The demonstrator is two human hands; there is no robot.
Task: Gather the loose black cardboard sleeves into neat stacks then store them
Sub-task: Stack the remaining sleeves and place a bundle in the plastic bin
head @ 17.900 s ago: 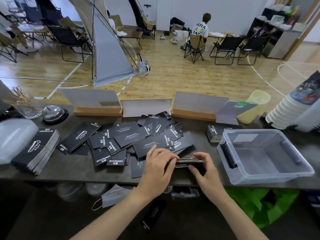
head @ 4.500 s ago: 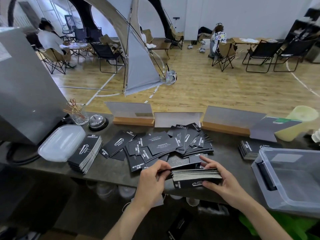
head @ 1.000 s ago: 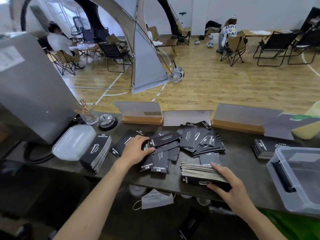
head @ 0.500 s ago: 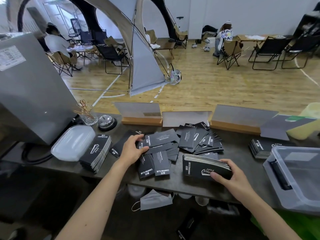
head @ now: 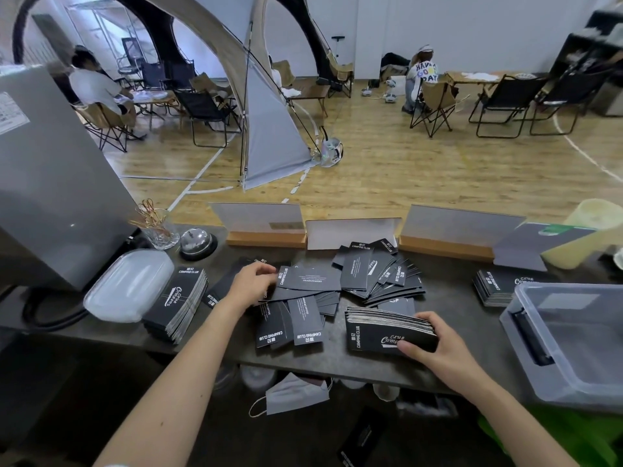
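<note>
Loose black cardboard sleeves with white print lie scattered over the middle of the dark counter. My right hand grips a thick gathered stack of sleeves, tilted up on its edge near the counter's front. My left hand reaches into the left side of the pile, fingers curled on a loose sleeve. A finished stack lies at the left, another stack at the right beside the clear plastic bin.
A clear plastic lid, a service bell and a glass of clips sit at the left by a grey machine. Card stands line the counter's back. A face mask and one sleeve lie below.
My right hand tipped the gathered stack up from lying flat onto its edge. My left hand stayed in the pile's left side, closing its fingers on a loose sleeve.
</note>
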